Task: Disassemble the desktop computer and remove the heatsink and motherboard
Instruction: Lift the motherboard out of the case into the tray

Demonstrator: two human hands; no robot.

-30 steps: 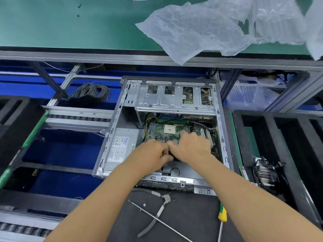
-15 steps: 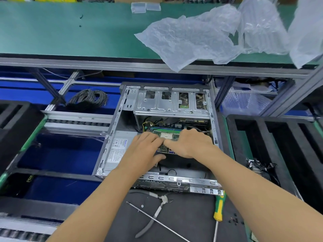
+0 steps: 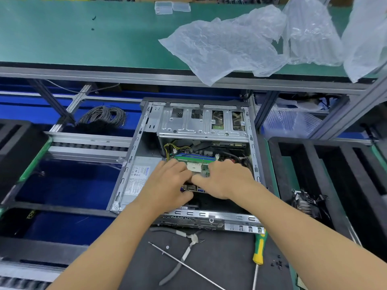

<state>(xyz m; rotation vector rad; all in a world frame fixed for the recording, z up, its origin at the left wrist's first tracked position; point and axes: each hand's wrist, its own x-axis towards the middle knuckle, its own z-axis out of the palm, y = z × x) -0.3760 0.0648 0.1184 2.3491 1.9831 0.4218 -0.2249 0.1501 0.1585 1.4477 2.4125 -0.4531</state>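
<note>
Raised since the earlier frame: motherboard (image 3: 196,164), near edge lifted inside open case (image 3: 254,164).
Green board, bare socket, ports facing viewer; left hand (image 3: 167,183) and right hand (image 3: 226,181) both grip its near edge.

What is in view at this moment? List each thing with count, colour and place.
computer case: one, grey metal, open, centre.
motherboard: one, green, inside case.
power supply: one, grey, case left.
pliers: one, grey, mat in front.
metal rod: one, thin, silver, beside pliers.
screwdriver: one, green-yellow handle, front right.
cable coil: one, grey, left behind case.
plastic bags: several, clear, green bench.
heatsink: one, silver-black, right tray.
left hand: on motherboard.
right hand: on motherboard.
</note>
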